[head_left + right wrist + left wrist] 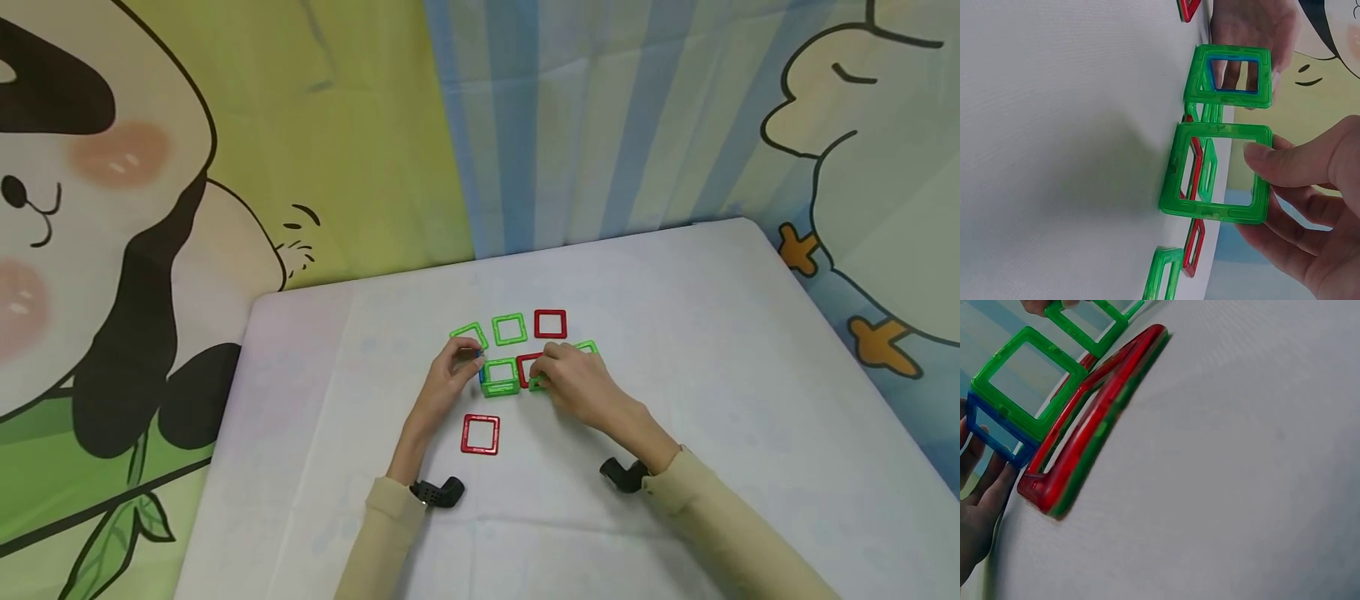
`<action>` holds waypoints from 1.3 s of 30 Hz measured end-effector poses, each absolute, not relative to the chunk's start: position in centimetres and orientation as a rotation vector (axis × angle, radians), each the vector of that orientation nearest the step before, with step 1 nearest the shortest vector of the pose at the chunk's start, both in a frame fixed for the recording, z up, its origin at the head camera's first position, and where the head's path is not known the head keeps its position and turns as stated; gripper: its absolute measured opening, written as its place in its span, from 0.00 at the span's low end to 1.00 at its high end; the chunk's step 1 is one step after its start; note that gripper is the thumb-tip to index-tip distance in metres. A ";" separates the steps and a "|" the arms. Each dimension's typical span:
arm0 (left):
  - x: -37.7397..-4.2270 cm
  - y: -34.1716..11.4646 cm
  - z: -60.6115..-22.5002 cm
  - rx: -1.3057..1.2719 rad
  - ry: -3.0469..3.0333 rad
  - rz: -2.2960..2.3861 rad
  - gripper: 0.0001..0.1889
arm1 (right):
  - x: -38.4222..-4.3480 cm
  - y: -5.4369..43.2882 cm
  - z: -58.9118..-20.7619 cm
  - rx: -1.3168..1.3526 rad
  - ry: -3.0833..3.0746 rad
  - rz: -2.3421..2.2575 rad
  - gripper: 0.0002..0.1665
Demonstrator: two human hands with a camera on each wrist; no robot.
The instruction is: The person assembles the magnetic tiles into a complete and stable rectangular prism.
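Right fingers [1285, 247] pinching green square [1222, 130]; left fingers [997, 486] at blue square [997, 448], can't tell grip. I'd line edges up, nudge gently.

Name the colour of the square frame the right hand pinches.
Green; the right wrist view shows the square frame best.

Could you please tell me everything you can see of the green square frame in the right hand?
The green square frame is one flat piece with rounded corners, four bars and an open middle. It looks like glossy, slightly see-through plastic, with small marks along the bars. The right hand pinches it by one side, thumb on one face and fingers behind. It is held on edge, beside another green frame. Whether its lower edge touches anything is not clear.
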State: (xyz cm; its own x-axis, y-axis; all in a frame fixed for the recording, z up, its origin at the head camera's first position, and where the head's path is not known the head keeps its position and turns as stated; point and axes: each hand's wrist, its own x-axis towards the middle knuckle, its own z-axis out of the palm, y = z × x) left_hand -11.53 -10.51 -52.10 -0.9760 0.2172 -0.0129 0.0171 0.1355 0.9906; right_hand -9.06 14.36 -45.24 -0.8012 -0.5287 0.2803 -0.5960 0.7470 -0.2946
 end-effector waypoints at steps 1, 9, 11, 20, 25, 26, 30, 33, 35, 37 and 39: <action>-11.5 -10.5 -52.1 0.230 2.247 1.958 0.18 | -9.1 14.3 -45.2 0.907 -2.765 0.556 0.07; -11.4 -10.4 -52.2 0.246 2.248 1.957 0.16 | -9.2 13.8 -45.0 0.942 -2.781 0.548 0.07; -11.5 -10.4 -52.2 0.250 2.249 1.957 0.16 | -9.2 13.7 -44.9 0.937 -2.793 0.559 0.07; -11.4 -10.8 -52.0 0.226 2.252 1.953 0.17 | -9.8 13.3 -45.1 0.968 -2.784 0.633 0.09; -11.7 -10.6 -51.8 0.246 2.237 1.945 0.18 | -10.0 13.3 -44.9 0.967 -2.799 0.630 0.08; -11.8 -10.5 -51.8 0.247 2.235 1.944 0.19 | -10.1 13.3 -44.8 0.966 -2.799 0.626 0.08; -11.9 -10.5 -51.8 0.238 2.241 1.941 0.18 | -10.3 13.4 -44.8 0.987 -2.791 0.622 0.07; -11.9 -10.6 -51.9 0.234 2.233 1.939 0.18 | -10.2 13.4 -44.8 1.012 -2.786 0.625 0.06; -11.8 -10.6 -52.0 0.233 2.226 1.940 0.19 | -10.1 13.5 -44.9 1.022 -2.790 0.636 0.07; -11.7 -10.7 -52.1 0.237 2.222 1.940 0.19 | -9.9 13.7 -44.9 1.027 -2.791 0.664 0.09; -11.6 -10.8 -52.2 0.240 2.228 1.939 0.19 | -9.8 13.9 -44.8 1.018 -2.787 0.697 0.11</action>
State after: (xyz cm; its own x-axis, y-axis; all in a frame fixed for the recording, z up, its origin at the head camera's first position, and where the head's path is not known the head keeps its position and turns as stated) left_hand -11.62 -10.77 -52.25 -0.9711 0.2370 -0.0281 0.0049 0.1378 0.9905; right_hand -9.80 13.95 -44.84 -0.7728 -0.5883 0.2379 -0.6311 0.6729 -0.3859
